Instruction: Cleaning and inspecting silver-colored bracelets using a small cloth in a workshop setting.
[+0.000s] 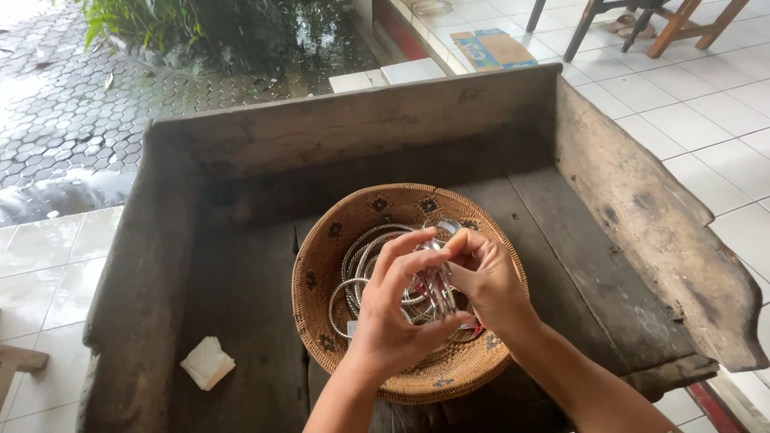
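Standing beside the weathered grey wooden trough (642,216), I am watching a person working over a round woven rattan basket with dark diamond patterns (321,265) that is sitting on the trough's plank floor. Both hands are meeting above the basket's middle. The left hand (393,317) is curling around a bunch of thin silver metal bangles (437,285), fingers closed on them from the near side, while the right hand (485,277) is pinching the same bunch from the far side, thumb and fingertips pressed together on the top ring. More loose silver bangles (361,256) are lying inside the basket, just beneath the hands.

To my eye, the person is sorting or separating one ring from the held stack; that calls for a fine fingertip pull while the other hand is keeping the rest steady. Both wrists are angling inward, forearms coming up from the bottom edge. A crumpled white paper scrap (208,362) is lying well apart on the boards.
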